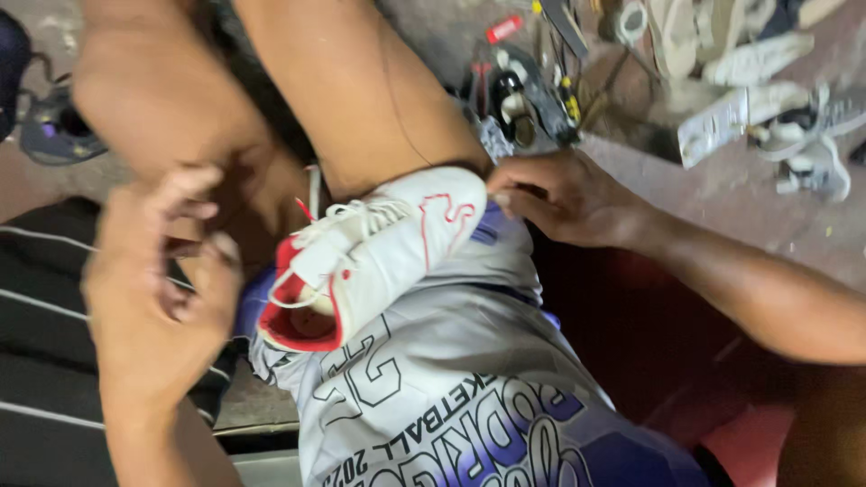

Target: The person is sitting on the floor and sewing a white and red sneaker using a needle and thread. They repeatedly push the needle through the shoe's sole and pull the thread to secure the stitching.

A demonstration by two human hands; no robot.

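Right hand [564, 197] grips white sneaker [379, 248] toe; left hand [167, 271] hovers beside it.

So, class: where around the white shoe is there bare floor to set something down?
Bare floor lies beyond the right hand, short of the scattered shoes. The tool pile is crowded. The white shoe fills the lap; the left hand hovers beside it.

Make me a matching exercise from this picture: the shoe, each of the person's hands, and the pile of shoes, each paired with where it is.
Things:
1. white sneaker
2. right hand
3. left hand
4. heap of shoes

Places:
A. floor, upper right
B. beside the sneaker's red opening, not gripping it
C. on the lap, over the printed shorts
D. at the sneaker's toe end

Pairs: 1-C, 2-D, 3-B, 4-A
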